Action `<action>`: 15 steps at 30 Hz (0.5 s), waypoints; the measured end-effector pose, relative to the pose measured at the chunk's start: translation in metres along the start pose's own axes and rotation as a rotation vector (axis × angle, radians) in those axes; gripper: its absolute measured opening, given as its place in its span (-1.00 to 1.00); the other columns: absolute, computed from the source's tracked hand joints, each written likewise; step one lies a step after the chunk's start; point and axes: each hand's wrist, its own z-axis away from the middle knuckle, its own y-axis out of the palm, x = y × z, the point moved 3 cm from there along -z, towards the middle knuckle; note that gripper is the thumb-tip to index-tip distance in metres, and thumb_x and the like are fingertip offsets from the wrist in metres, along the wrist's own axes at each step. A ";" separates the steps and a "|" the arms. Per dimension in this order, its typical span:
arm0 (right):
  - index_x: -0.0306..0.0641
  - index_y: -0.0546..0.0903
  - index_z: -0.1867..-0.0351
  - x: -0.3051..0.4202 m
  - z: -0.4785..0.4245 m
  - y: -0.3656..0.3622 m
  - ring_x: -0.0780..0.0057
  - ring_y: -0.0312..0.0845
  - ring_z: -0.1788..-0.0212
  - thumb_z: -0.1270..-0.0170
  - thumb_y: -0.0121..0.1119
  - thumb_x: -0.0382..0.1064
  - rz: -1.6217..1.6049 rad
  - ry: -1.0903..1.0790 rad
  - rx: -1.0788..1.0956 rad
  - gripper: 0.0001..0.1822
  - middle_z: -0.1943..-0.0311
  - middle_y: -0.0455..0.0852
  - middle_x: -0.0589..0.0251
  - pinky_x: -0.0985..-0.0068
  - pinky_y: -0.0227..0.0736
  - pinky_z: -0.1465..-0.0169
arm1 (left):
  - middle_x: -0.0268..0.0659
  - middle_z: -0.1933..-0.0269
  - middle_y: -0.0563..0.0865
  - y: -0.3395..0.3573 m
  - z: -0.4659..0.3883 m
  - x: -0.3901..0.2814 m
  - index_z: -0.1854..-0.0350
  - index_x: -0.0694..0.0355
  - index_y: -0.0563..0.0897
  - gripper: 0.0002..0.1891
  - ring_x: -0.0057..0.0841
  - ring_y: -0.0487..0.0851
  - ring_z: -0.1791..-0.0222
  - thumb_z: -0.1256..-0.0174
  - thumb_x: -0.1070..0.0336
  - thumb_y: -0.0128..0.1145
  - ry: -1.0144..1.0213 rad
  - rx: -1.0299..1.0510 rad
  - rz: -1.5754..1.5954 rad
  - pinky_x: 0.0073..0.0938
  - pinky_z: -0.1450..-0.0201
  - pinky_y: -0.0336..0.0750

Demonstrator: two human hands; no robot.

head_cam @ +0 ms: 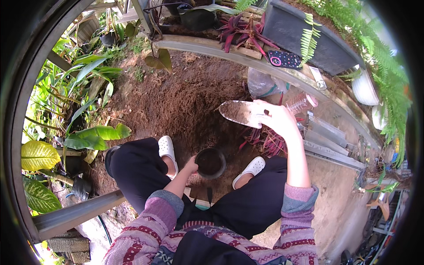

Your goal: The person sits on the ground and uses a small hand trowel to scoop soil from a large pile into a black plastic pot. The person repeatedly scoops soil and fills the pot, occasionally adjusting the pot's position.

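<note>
My left hand [190, 165] grips the rim of a round black plant pot [210, 163], which sits between my feet with dark contents inside. In my right hand [278, 116] is a garden trowel [240, 113], raised to the right of the pot. Its pointed blade aims left, and a little soil clings to it; my fingers hide the handle. Beyond the pot spreads a heap of loose brown soil or coir [179, 106]. The trowel's tip hangs over the right side of that heap.
Purple-leaved plants [265, 142], a clear plastic bag [261, 82] and a pink-capped bottle [301, 102] lie right. A metal-edged ledge [212, 45] carries a dotted phone case [284, 59] and a grey planter [308, 36]. Metal channels [331, 155] lie farther right. Leafy plants [89, 76] crowd the left.
</note>
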 end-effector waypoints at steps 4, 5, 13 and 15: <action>0.21 0.59 -0.01 -0.021 0.014 -0.003 0.28 0.61 0.38 0.05 0.23 -0.03 -0.067 0.038 0.060 -0.53 0.41 0.70 0.21 0.38 0.46 0.23 | 0.17 -0.09 0.46 0.009 0.023 -0.090 -0.31 0.14 0.22 -0.26 -0.03 0.40 -0.17 0.01 0.15 0.15 -0.060 -0.569 -0.374 -0.28 -0.25 0.26; 0.21 0.58 -0.02 -0.018 0.011 -0.003 0.31 0.61 0.40 0.06 0.24 -0.03 -0.093 0.017 0.066 -0.51 0.43 0.69 0.22 0.40 0.45 0.25 | 0.12 -0.13 0.41 0.001 0.026 -0.114 -0.21 0.18 0.36 -0.39 -0.08 0.46 -0.12 -0.05 0.14 0.12 0.173 -0.586 -0.298 -0.28 -0.18 0.33; 0.20 0.56 -0.07 -0.029 0.010 0.004 0.39 0.60 0.41 0.06 0.25 0.02 -0.186 -0.029 0.061 -0.46 0.44 0.69 0.25 0.45 0.45 0.25 | -0.13 0.14 0.53 0.005 0.136 -0.282 0.29 0.25 0.61 -0.81 -0.28 0.48 0.03 -0.09 0.28 0.19 0.963 -0.637 -0.293 -0.41 -0.02 0.36; 0.19 0.56 -0.07 -0.023 0.011 0.000 0.43 0.59 0.40 0.06 0.25 0.04 -0.174 -0.008 0.093 -0.46 0.42 0.70 0.24 0.47 0.45 0.23 | -0.16 0.10 0.51 0.010 0.157 -0.295 0.21 0.19 0.61 -0.77 -0.28 0.46 -0.01 -0.05 0.30 0.22 1.028 -0.675 -0.441 -0.37 -0.06 0.34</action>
